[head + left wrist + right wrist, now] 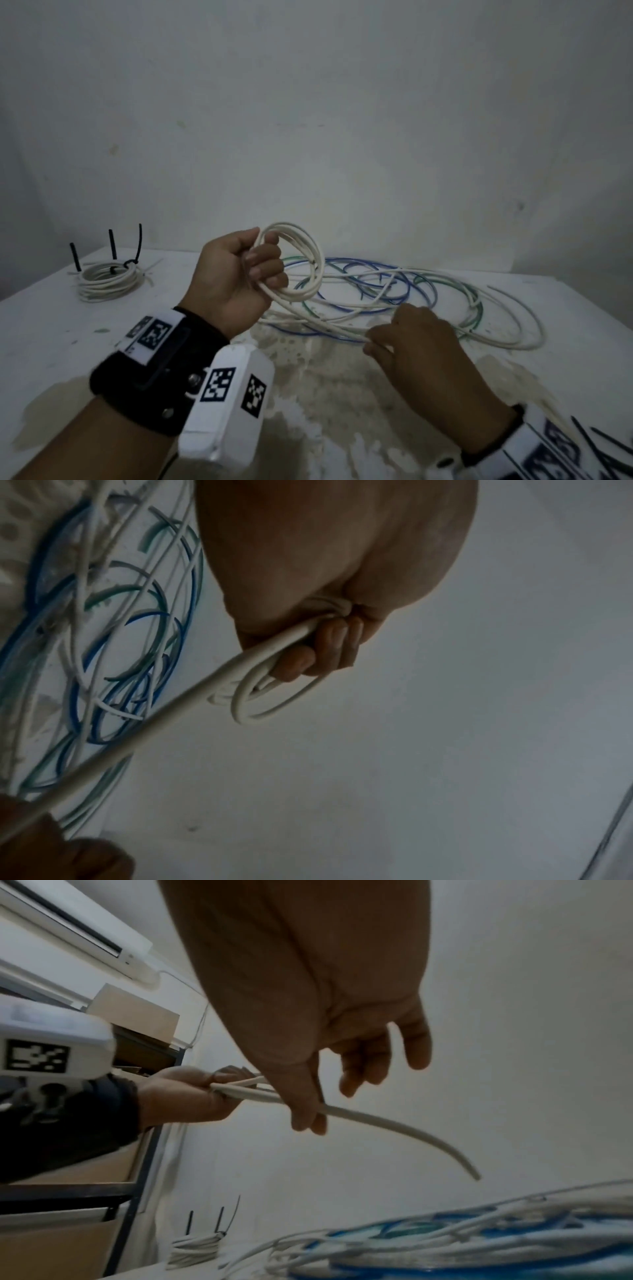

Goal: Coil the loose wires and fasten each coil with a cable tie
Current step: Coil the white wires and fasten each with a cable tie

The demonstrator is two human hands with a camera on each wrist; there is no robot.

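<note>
Head view: I see my left hand [236, 274] raised above the table [51, 342], palm toward me, fingers curled round a white wire coil [301, 260]; my right hand [418, 346] sits lower, knuckles up, pinching the coil's trailing strand beside the loose wires [428, 294].
Left wrist view: fingertips [322, 647] wrap the loops.
Right wrist view: thumb and forefinger pinch the strand [394, 1123]; other fingers spread. A tied coil [195, 1250] rests behind.

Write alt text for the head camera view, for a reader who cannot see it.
A person's left hand holds up a small coil of white wire while the right hand pinches its trailing strand above a white table. Behind lies a loose tangle of white, blue and green wires; at far left sits a finished white coil bound with black cable ties.
</note>
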